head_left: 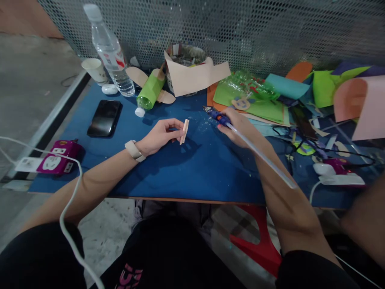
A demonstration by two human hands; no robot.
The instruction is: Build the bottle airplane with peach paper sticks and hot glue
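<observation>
My left hand (159, 135) rests on the blue table (192, 168) and pinches a small stack of pale wooden sticks (184, 131) upright between thumb and fingers. A white watch sits on that wrist. My right hand (240, 127) is wrapped round a blue glue gun (217, 115) whose tip points left toward the sticks. A long clear glue stick (261, 154) runs back from the gun along my forearm.
A black phone (104, 118), a water bottle (110, 50), a paper cup (94, 70) and a green-wrapped bottle (149, 93) lie at the back left. Coloured paper (300, 90) piles up at the right. A magenta power strip (58, 157) sits left; another person's arm (363, 216) is at the right edge.
</observation>
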